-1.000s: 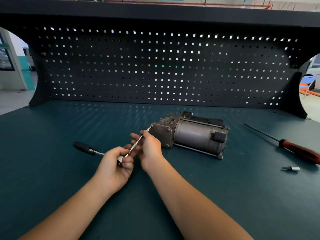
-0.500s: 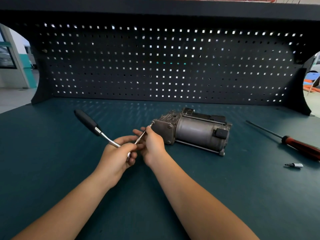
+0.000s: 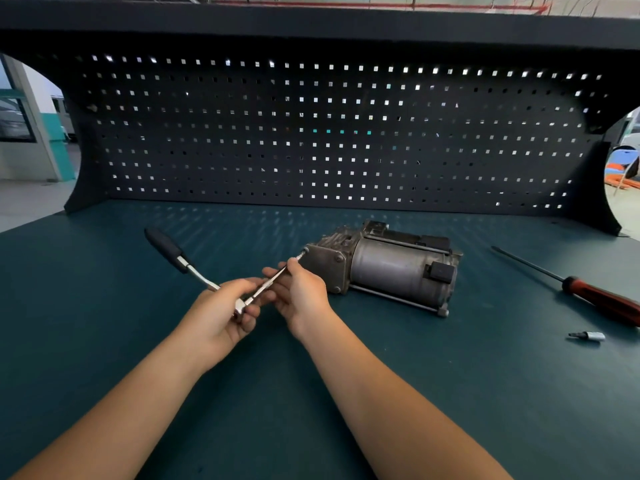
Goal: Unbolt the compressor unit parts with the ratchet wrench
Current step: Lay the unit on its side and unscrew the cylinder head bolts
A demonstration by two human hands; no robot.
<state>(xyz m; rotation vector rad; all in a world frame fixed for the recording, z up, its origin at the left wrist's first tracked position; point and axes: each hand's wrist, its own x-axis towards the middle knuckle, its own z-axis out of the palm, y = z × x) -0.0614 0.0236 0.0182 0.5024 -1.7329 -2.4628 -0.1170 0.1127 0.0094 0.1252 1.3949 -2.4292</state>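
Note:
A grey metal compressor unit (image 3: pixel 391 268) lies on its side on the green bench. My left hand (image 3: pixel 221 313) grips the head of the ratchet wrench (image 3: pixel 180 259), whose black handle points up and to the left. A thin extension bar (image 3: pixel 273 280) runs from the ratchet head to a bolt at the upper left corner of the compressor's end plate. My right hand (image 3: pixel 301 292) pinches this bar near the compressor.
A long screwdriver (image 3: pixel 595 296) with a red and black handle lies on the bench at the right. A small socket bit (image 3: pixel 588 336) lies in front of it. A dark pegboard (image 3: pixel 329 133) closes off the back of the bench.
The ratchet handle has swung from pointing left, low over the bench, up to pointing up-left. Both hands stay on the tool and the compressor has not moved.

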